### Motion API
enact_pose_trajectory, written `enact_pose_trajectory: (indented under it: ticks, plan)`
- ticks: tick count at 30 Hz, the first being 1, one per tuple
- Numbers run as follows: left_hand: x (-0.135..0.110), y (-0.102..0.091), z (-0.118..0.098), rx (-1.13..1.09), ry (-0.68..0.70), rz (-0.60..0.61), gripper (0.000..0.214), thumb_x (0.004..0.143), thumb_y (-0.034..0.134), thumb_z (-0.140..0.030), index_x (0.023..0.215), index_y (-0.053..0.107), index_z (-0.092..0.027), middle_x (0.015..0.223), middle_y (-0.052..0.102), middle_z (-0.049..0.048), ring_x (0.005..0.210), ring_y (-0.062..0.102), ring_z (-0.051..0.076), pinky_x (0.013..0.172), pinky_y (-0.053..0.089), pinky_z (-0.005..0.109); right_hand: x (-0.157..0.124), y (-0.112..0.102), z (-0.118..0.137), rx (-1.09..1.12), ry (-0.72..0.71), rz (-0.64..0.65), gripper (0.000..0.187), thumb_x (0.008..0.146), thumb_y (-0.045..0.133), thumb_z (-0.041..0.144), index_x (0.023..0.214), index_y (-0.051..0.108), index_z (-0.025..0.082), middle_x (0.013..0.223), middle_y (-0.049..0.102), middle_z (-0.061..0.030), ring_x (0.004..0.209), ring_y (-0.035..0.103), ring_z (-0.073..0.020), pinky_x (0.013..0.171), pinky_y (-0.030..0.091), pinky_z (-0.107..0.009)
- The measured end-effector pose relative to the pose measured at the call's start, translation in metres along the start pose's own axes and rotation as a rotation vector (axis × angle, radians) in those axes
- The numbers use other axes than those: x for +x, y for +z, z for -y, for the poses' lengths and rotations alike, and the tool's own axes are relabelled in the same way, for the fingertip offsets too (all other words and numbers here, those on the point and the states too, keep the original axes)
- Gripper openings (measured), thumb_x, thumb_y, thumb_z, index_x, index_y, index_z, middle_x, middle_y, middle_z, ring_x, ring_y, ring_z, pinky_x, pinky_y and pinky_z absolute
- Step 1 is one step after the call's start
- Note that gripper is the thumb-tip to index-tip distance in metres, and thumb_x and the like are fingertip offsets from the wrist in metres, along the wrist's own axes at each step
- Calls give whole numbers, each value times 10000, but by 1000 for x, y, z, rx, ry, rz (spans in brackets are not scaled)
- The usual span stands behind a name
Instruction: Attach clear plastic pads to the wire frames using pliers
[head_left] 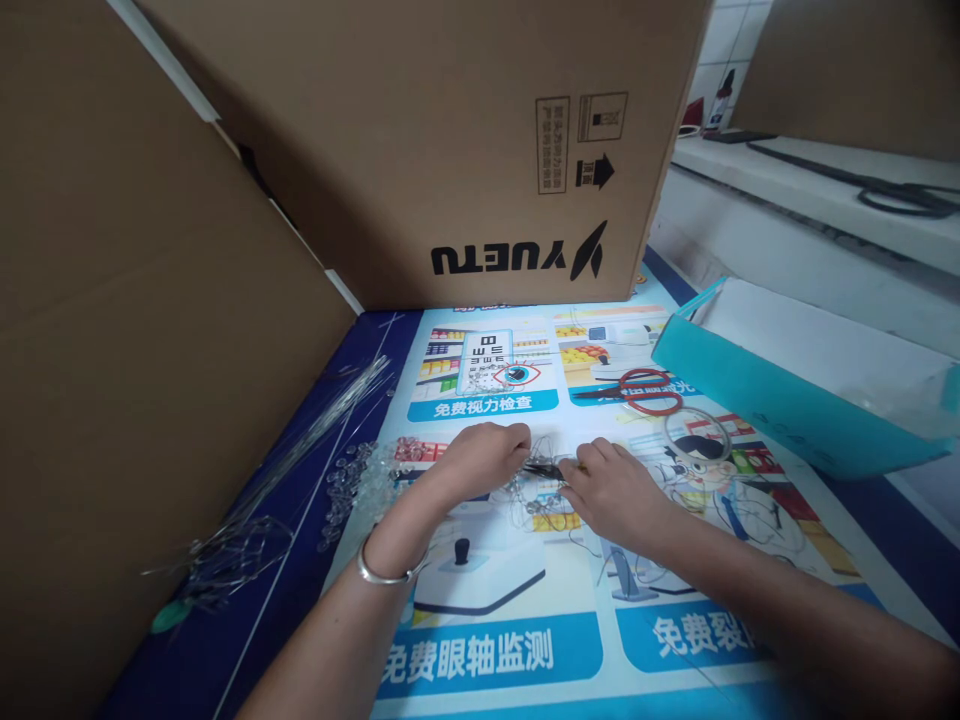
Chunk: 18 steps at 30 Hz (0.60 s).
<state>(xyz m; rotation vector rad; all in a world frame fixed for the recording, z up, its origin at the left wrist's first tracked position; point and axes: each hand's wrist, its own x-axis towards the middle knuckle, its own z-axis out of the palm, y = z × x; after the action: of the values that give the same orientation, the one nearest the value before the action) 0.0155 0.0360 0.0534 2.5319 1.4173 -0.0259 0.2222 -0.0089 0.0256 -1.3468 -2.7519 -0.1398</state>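
In the head view, the right hand (616, 492) grips a dark tool (544, 471) above tangled wire (541, 506), between both hands; the left hand (486, 456) is pinched closed, its hold hidden. Clear beads (371, 482) lie left, red-handled scissors (651, 391) farther off.
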Motion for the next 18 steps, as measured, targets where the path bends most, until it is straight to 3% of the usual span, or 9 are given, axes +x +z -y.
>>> enact_pose_trajectory:
  ticks: [12,18]
  plan:
    - [1,1,1,-152,5,-22,204,817,371,-252,744,550,-187,659,604,10,575,492,126,537,295,220,0,-1,1,-18,-4,2,253,893,380,332,987,553,175,890,523,-93,871,438,-228,727,309,-343]
    - [1,-1,4,-216,-27,28,188,817,361,-241,796,540,-186,685,618,12,597,528,129,556,339,213,0,-1,1,-20,-12,-2,244,893,383,321,988,553,174,887,524,-93,864,441,-221,723,307,-336]
